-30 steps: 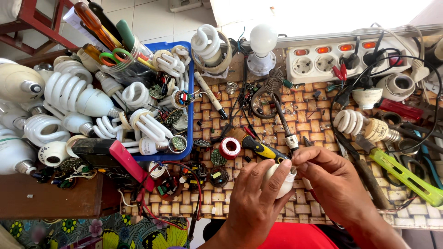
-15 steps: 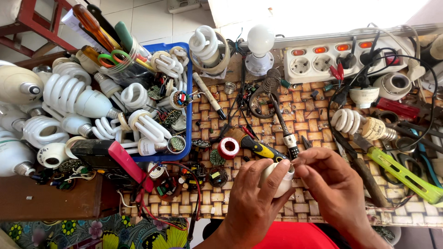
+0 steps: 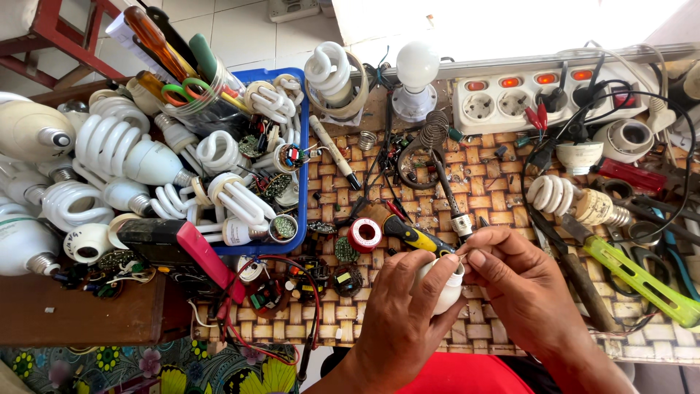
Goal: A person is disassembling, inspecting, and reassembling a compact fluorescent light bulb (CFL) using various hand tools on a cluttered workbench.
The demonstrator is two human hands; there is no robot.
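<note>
Woven matting covers the bench (image 3: 503, 219). Spiral lamps are heaped in a blue tray (image 3: 300, 168) at left. A white bulb base (image 3: 443, 286) is gripped by the left hand (image 3: 408, 314); its wire is pinched by the right hand (image 3: 521, 281), just beside a green tool (image 3: 642, 281).

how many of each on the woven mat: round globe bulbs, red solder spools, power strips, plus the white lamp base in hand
Round globe bulbs: 1
Red solder spools: 1
White power strips: 1
White lamp base, held in the left hand with the right hand at its top: 1
Total: 4
</note>
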